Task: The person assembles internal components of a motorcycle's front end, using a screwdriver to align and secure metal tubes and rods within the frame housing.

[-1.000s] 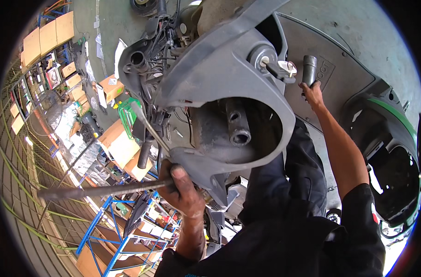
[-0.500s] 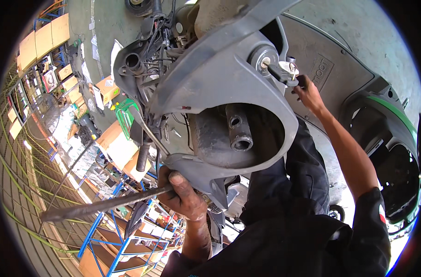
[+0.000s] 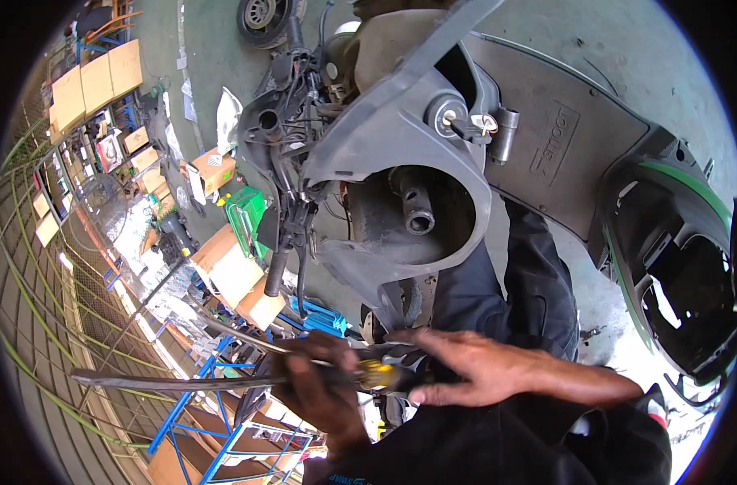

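My left hand (image 3: 324, 392) is closed round a long, thin dark strip (image 3: 174, 382), which sticks out to the left. A second slim shaft (image 3: 239, 334) runs up from beside its fingers. By that hand, a yellow and black piece (image 3: 376, 373), blurred, lies between my two hands; its kind is unclear. My right hand (image 3: 477, 370) reaches in from the right, its fingers stretched and thumb apart, the fingertips near or at this piece. Ahead stands a grey scooter front panel (image 3: 384, 149) with a round opening, a metal tube inside and a key (image 3: 456, 124) in its ignition lock.
A scooter handlebar (image 3: 278, 271) with cables is left of the panel. A metal cylinder (image 3: 506, 136) is by the grey footboard (image 3: 554, 137). A black and green body panel (image 3: 684, 242) stands right. Cartons (image 3: 231, 263) and blue shelving (image 3: 215, 388) lie left.
My right hand has left the key area and come down beside my left hand. The yellow and black piece now shows between them. The scooter panel sits slightly further left and smaller in view.
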`<state>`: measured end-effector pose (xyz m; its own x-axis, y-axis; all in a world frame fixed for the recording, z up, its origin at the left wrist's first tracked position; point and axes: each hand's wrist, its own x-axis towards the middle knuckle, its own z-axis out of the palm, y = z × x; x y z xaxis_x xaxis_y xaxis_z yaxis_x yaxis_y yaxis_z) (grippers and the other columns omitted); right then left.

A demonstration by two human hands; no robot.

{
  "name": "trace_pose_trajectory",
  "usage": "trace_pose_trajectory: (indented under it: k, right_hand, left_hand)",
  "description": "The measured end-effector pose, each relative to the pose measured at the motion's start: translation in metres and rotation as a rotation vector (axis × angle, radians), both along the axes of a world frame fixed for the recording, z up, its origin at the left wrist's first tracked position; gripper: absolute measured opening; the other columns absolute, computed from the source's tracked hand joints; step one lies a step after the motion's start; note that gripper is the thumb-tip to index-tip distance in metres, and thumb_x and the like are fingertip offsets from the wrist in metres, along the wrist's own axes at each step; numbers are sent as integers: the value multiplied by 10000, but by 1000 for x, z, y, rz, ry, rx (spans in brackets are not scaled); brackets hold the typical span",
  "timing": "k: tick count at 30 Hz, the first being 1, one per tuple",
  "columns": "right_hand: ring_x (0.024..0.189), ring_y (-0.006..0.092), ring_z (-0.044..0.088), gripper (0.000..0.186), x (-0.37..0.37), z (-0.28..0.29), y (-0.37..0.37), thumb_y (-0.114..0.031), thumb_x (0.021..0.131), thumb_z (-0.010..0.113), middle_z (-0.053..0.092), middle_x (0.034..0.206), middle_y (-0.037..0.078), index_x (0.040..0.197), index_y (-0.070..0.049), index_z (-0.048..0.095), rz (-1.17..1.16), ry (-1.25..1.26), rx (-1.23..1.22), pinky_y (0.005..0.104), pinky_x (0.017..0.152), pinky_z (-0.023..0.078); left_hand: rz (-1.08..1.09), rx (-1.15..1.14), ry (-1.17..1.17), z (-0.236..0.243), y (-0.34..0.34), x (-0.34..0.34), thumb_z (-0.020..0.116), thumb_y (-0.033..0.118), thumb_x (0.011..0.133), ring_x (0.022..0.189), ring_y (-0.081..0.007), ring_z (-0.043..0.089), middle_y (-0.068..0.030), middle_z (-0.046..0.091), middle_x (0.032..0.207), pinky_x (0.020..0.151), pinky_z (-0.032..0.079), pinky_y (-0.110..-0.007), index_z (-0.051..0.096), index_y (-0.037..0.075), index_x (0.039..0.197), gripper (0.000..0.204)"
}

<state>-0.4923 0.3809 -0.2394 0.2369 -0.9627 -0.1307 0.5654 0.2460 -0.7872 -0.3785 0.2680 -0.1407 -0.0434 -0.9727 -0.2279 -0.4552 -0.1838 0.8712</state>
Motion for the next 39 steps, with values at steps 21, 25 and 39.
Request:
trace_pose_trajectory:
  k: [21,25,39]
  right_hand:
    - [564,126,536,885,-59,93,57,-545,847,593,589,801,121,1431,41,281,-189,328,905,251,528,417]
    - [574,141,561,831,-51,97,47,-513,848,594,593,789,120,1409,42,334,-262,403,919,264,539,438]
    - [518,155,548,848,-35,110,12,-481,796,635,566,667,98,1381,69,363,-388,387,1064,276,489,424]
  left_hand:
    - [-342,449,66,-71,-103,19,583,216,935,548,-48,444,38,500,607,498,362,-222,686,-28,908,266]
    - [-493,547,147,-91,-114,11,595,139,919,586,-30,431,37,531,667,522,348,-214,684,2,979,174]
    - [-938,359,21,-103,-141,-13,740,211,805,839,-133,544,-59,639,936,784,439,-284,646,-16,1077,367]
